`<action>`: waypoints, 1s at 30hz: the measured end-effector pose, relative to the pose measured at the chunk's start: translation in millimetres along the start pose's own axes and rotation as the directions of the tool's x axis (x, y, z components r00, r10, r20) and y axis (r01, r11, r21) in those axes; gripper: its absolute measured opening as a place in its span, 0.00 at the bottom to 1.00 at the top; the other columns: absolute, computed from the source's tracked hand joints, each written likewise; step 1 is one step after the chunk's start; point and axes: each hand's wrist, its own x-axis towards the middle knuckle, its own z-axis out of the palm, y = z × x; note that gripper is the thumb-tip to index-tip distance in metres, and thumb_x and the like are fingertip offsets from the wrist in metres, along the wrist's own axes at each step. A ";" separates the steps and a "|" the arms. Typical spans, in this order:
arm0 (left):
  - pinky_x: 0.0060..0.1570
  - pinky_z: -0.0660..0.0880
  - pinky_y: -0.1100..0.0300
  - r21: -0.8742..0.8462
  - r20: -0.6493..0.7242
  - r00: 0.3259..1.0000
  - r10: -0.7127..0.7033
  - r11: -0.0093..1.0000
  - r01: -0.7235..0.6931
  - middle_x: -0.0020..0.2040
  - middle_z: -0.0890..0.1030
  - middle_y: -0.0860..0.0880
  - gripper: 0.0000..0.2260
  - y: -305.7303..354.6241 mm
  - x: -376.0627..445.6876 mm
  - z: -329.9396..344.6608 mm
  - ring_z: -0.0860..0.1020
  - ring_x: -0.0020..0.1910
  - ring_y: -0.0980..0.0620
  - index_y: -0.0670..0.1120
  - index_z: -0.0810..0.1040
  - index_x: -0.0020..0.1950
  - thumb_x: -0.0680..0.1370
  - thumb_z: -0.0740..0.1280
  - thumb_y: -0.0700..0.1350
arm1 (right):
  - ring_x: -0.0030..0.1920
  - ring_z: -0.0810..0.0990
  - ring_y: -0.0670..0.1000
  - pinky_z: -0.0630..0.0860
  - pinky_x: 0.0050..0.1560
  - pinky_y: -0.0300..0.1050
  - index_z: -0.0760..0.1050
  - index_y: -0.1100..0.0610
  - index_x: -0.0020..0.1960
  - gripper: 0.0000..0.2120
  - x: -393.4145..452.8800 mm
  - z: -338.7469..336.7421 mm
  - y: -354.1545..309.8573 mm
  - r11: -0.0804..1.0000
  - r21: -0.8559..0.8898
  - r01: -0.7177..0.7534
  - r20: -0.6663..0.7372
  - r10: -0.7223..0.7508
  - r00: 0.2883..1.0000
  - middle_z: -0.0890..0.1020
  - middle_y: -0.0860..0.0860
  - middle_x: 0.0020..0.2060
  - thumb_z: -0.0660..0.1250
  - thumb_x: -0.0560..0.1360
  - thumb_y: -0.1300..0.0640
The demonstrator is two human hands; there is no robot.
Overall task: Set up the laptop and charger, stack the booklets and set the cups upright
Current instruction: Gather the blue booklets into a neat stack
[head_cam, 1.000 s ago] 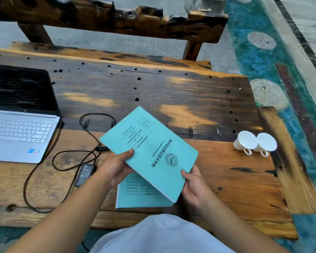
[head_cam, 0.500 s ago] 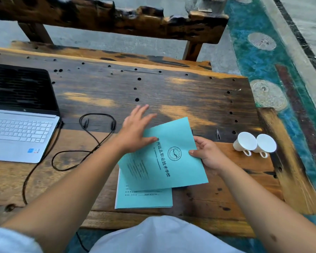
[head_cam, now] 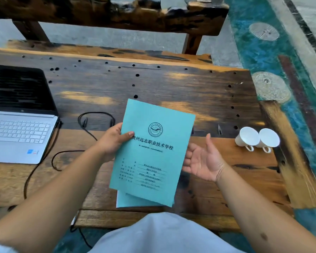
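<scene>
Booklet [head_cam: 153,152] turned upright; right hand [head_cam: 202,161] released it, seemingly.

I sat in what looked like an outdoor courtyard or tea-house terrace — a rough slab-wood table [head_cam: 171,84] with a matching bench [head_cam: 108,13] behind it, and beside the table, teal painted paving [head_cam: 259,52] with round medallions.

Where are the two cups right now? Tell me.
In the head view, the cups lie tipped side by side at the table's right edge, right of the open right hand.
</scene>
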 end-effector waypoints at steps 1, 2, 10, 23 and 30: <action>0.44 0.81 0.49 -0.061 -0.034 0.999 -0.026 0.998 0.023 0.57 0.83 0.38 0.13 -7.4 1.0 0.4 0.84 0.46 0.42 0.40 0.73 0.65 0.80 0.64 0.38 | 0.60 0.79 0.60 0.75 0.60 0.60 0.72 0.58 0.70 0.36 7.1 5.4 10.0 0.996 -0.094 -0.006 -0.034 0.003 0.999 0.80 0.60 0.62 0.66 0.71 0.35; 0.43 0.81 0.49 -0.091 -0.061 0.997 -0.050 0.995 0.045 0.57 0.83 0.39 0.12 -14.2 1.9 1.0 0.84 0.46 0.43 0.41 0.74 0.64 0.81 0.63 0.37 | 0.57 0.81 0.58 0.78 0.56 0.57 0.72 0.58 0.69 0.26 14.9 9.5 19.7 0.977 -0.215 0.005 -0.082 -0.023 0.996 0.81 0.59 0.62 0.67 0.75 0.46; 0.36 0.82 0.53 0.204 -0.182 0.948 -0.262 0.933 0.297 0.52 0.85 0.45 0.11 -82.5 -16.1 -12.0 0.86 0.42 0.49 0.48 0.77 0.56 0.78 0.67 0.33 | 0.47 0.86 0.56 0.82 0.46 0.54 0.76 0.53 0.54 0.15 54.7 6.0 68.6 0.893 -0.447 -0.051 -0.422 -0.160 0.892 0.86 0.53 0.50 0.64 0.76 0.72; 0.23 0.69 0.72 0.560 -0.442 0.895 -0.050 0.765 0.319 0.46 0.80 0.55 0.12 -109.5 -0.9 -24.1 0.79 0.37 0.62 0.54 0.73 0.58 0.77 0.69 0.42 | 0.55 0.81 0.53 0.79 0.57 0.52 0.77 0.55 0.59 0.12 93.8 -12.3 104.0 0.589 -0.729 -0.349 -0.552 -0.204 0.809 0.83 0.52 0.57 0.69 0.76 0.62; 0.33 0.75 0.59 0.582 -0.473 0.878 -0.069 0.723 0.371 0.41 0.80 0.51 0.06 -123.7 -3.2 -37.0 0.80 0.40 0.54 0.50 0.77 0.50 0.76 0.72 0.45 | 0.43 0.77 0.45 0.68 0.32 0.31 0.74 0.54 0.61 0.14 87.0 -14.3 108.5 0.431 -0.821 -0.374 -0.536 -0.358 0.764 0.78 0.43 0.48 0.69 0.76 0.57</action>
